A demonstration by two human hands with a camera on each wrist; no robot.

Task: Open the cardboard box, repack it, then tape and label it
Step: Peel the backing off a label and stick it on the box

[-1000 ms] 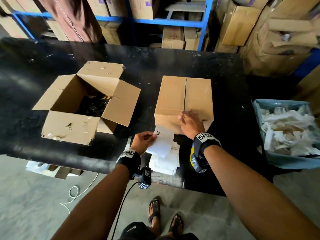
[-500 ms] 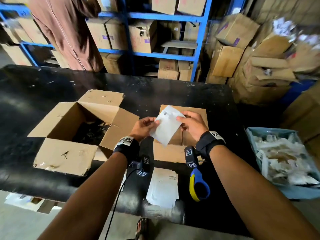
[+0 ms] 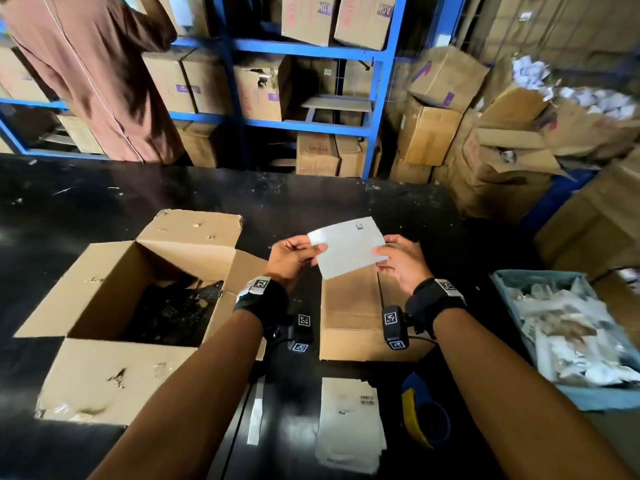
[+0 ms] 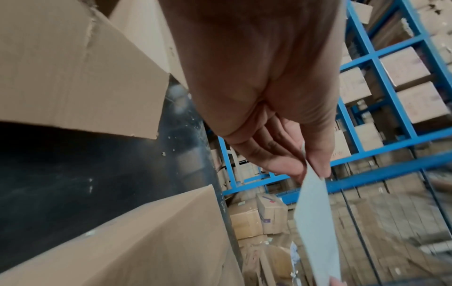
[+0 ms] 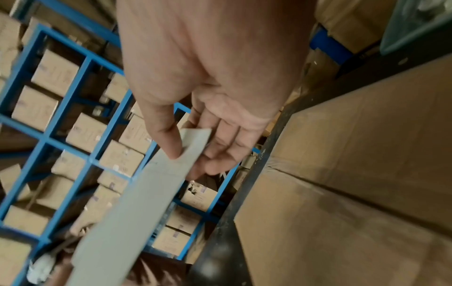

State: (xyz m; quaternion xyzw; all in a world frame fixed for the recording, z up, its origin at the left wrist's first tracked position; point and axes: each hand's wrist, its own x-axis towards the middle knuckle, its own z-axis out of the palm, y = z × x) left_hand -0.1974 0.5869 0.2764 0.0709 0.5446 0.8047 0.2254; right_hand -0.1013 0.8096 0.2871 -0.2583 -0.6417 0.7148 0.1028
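A white label sheet (image 3: 347, 246) is held up in the air above the closed cardboard box (image 3: 353, 317) on the black table (image 3: 104, 202). My left hand (image 3: 294, 256) pinches its left edge and my right hand (image 3: 398, 259) pinches its right edge. In the left wrist view the label (image 4: 318, 222) sits between thumb and fingers (image 4: 281, 162). The right wrist view shows my thumb pressing the label (image 5: 137, 193) against my fingers (image 5: 220, 151). An open cardboard box (image 3: 138, 306) with dark contents stands to the left, flaps spread.
A stack of label sheets (image 3: 349, 420) and a blue-and-yellow tape dispenser (image 3: 424, 414) lie at the table's near edge. A blue bin (image 3: 568, 401) of waste paper stands at the right. Behind the table are blue shelves (image 3: 311, 50) of boxes and a person in brown (image 3: 93, 74).
My left hand lifted a label off the stack. My right hand left the closed box's top and took the label's other edge. Both hands raised it and turned it level.
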